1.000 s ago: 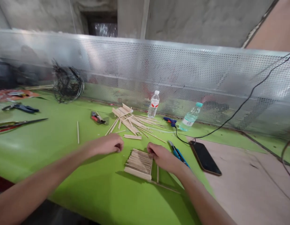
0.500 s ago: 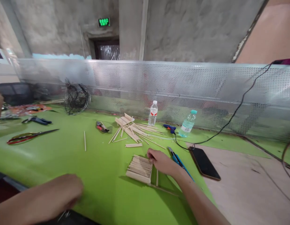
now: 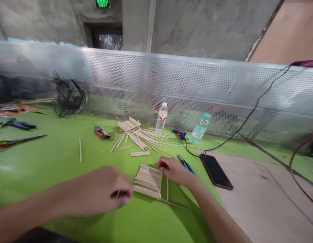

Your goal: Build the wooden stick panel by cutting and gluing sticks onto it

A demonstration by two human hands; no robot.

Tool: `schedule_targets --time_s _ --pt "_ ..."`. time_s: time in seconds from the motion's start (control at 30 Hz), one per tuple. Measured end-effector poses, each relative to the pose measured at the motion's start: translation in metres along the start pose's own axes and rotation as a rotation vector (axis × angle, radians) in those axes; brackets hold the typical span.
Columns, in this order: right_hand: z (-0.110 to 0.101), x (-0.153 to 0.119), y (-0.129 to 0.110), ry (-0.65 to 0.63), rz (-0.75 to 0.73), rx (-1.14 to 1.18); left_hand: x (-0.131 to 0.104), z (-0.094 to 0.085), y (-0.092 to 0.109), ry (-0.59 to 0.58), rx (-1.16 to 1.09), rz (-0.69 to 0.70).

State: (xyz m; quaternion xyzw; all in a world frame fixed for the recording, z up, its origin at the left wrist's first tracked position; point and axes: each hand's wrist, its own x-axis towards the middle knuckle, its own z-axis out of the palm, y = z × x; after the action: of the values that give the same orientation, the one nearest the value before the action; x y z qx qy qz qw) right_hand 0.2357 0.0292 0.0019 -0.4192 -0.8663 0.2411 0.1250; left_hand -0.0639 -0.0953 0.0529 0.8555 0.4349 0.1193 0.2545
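Observation:
A small panel of wooden sticks (image 3: 148, 179) lies on the green table, its sticks side by side with a thicker strip along the near edge. My right hand (image 3: 173, 170) is closed at its far right corner, fingertips pinching the edge. One loose stick (image 3: 167, 189) lies under my right wrist, and another thin stick (image 3: 175, 204) runs out from the near right corner. Just left of the panel is my left hand (image 3: 103, 192), blurred, with fingers curled together; what they hold, if anything, I cannot make out.
Behind lie a pile of sticks (image 3: 136, 135), a short bundle (image 3: 139, 154), red-handled pliers (image 3: 102, 133) and a glue gun (image 3: 179, 134). Two bottles (image 3: 161, 117) stand near the perforated screen (image 3: 191, 81). To the right are a utility knife (image 3: 186, 164) and phone (image 3: 217, 171); scissors (image 3: 19, 141) lie left.
My left hand has come up from the table's near edge and moved right, close to the panel. My right hand stays at the panel's corner. The view has shifted slightly down and right.

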Motion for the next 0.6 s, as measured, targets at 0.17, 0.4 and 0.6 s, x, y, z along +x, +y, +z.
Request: schedule_targets --time_s 0.17,0.4,0.6 --pt "0.003 -0.006 -0.015 0.080 -0.004 -0.038 0.107 0.003 -0.030 -0.002 0.086 0.148" --pt "-0.034 0.008 0.029 0.360 0.342 -0.181 0.130 0.036 -0.078 0.042 0.055 0.255" --pt "-0.099 0.080 0.111 0.316 0.727 -0.383 0.118 0.037 -0.084 0.102 -0.209 0.126"
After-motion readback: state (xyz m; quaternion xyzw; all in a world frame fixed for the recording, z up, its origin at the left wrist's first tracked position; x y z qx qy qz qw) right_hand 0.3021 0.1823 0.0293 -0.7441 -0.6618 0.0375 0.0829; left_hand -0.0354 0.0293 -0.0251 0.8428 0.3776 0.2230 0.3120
